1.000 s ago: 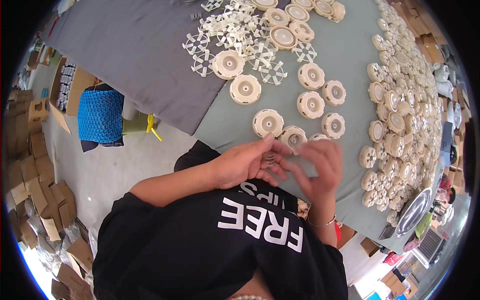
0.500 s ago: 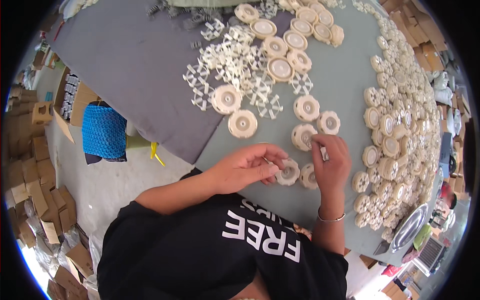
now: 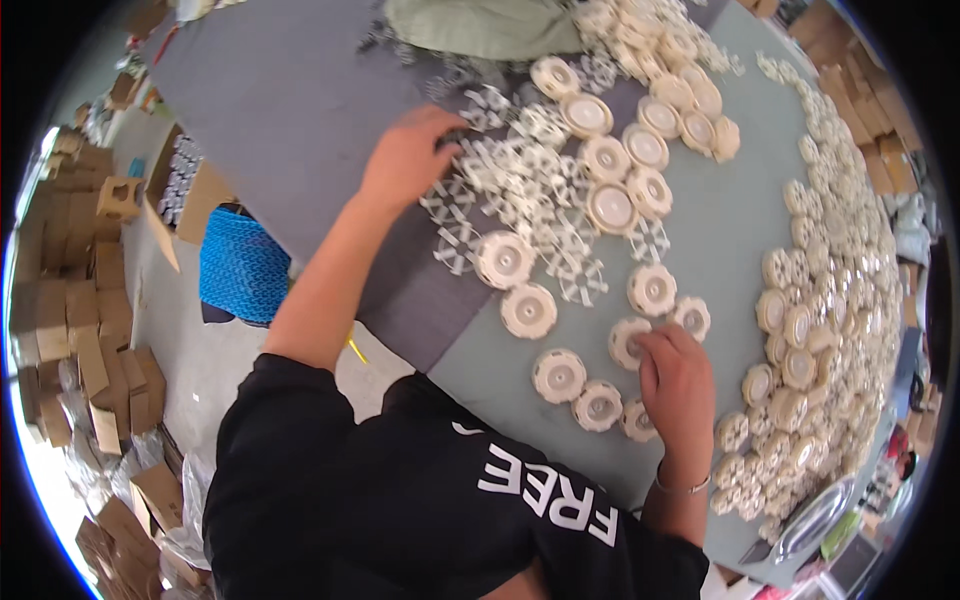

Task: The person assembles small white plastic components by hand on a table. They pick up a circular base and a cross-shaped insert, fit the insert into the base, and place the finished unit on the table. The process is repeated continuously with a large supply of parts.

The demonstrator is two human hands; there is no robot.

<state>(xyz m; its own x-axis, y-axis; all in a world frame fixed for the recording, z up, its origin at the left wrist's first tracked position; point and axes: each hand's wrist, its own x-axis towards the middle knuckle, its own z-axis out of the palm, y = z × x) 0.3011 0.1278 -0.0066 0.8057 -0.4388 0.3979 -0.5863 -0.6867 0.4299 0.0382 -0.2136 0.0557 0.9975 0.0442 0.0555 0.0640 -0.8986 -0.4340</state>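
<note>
My left hand (image 3: 408,158) reaches to the left edge of a heap of white spoked plastic pieces (image 3: 515,165). Its thumb and fingers are apart, curved around a small dark spot that looks like a coil spring. Over a cream round plastic part (image 3: 627,342) with a notched rim, my right hand (image 3: 680,388) has its fingertips closed at the centre; what they pinch is hidden. Around it lie more such parts: one cream part (image 3: 652,289) behind, another (image 3: 690,318) to the right, and a row with a part (image 3: 558,376) and a part (image 3: 597,406) in front.
A large spread of cream round parts (image 3: 815,330) covers the table's right side. Another cluster (image 3: 660,115) lies at the back, beside a pale green cloth (image 3: 480,25). A shiny metal tray (image 3: 815,518) sits at the right edge. Left of the table are a blue woven cover (image 3: 243,265) and cardboard boxes (image 3: 195,195).
My left hand has left the near cream parts and reached far left to the white heap's edge. My right hand stays at the same cream part. The whole view has shifted.
</note>
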